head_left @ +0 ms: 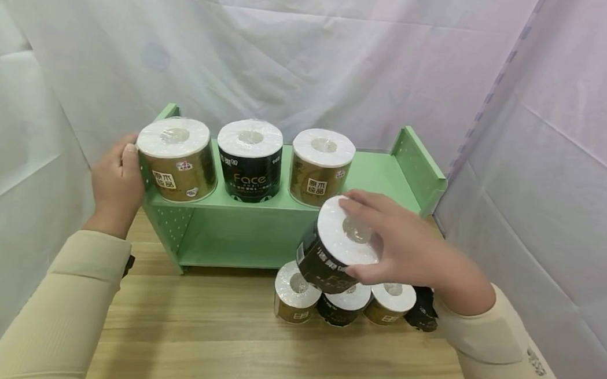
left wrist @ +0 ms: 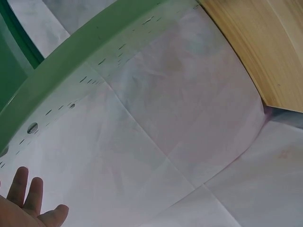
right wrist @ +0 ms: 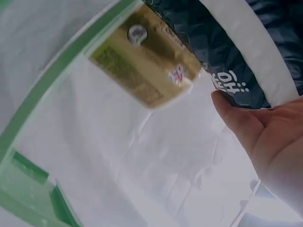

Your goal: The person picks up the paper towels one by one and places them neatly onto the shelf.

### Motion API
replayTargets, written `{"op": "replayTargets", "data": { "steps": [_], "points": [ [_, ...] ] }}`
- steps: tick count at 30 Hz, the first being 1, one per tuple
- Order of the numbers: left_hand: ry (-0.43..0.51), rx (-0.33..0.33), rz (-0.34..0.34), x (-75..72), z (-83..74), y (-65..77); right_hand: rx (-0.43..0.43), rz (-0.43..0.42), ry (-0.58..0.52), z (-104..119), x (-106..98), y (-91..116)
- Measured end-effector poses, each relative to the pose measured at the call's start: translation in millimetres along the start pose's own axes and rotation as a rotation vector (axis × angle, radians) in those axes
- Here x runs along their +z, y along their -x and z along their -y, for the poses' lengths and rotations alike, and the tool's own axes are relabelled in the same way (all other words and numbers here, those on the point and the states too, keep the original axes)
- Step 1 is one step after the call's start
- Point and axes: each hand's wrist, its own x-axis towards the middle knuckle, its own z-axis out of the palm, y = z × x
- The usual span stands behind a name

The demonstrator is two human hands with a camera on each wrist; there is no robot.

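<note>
My right hand (head_left: 394, 235) grips a black-wrapped toilet paper roll (head_left: 325, 266), thumb on its near side and fingers over the far rim. The roll is tilted, in front of the top board of a green two-tier shelf (head_left: 372, 170). In the right wrist view, its dark wrapper (right wrist: 232, 80) meets the thumb. At the shelf's left end, my left hand (head_left: 119, 175) has its thumb right by a gold-wrapped roll (head_left: 179, 173). Its fingers (left wrist: 34, 196) look loosely extended in the left wrist view. A black roll (head_left: 249, 174) and another gold roll (head_left: 318, 182) stand upright along the top board.
Below the held roll, several more rolls stand in a row on the wooden table (head_left: 211, 334), among them a gold one (head_left: 293, 308) and a black one (head_left: 342, 312). The shelf's right side panel (head_left: 419, 167) rises above its top board. White cloth (head_left: 301, 62) hangs behind and at both sides.
</note>
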Motion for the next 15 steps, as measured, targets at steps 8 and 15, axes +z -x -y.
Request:
{"op": "replayTargets", "data": {
  "steps": [8,15],
  "points": [
    [0.003,0.007,0.001,0.3,-0.7,0.3,0.093,-0.012,0.039,-10.7,-22.2,10.7],
    [0.006,-0.005,0.01,0.4,0.5,0.7,0.119,-0.043,0.057,-22.2,-33.3,11.4]
  ]
}}
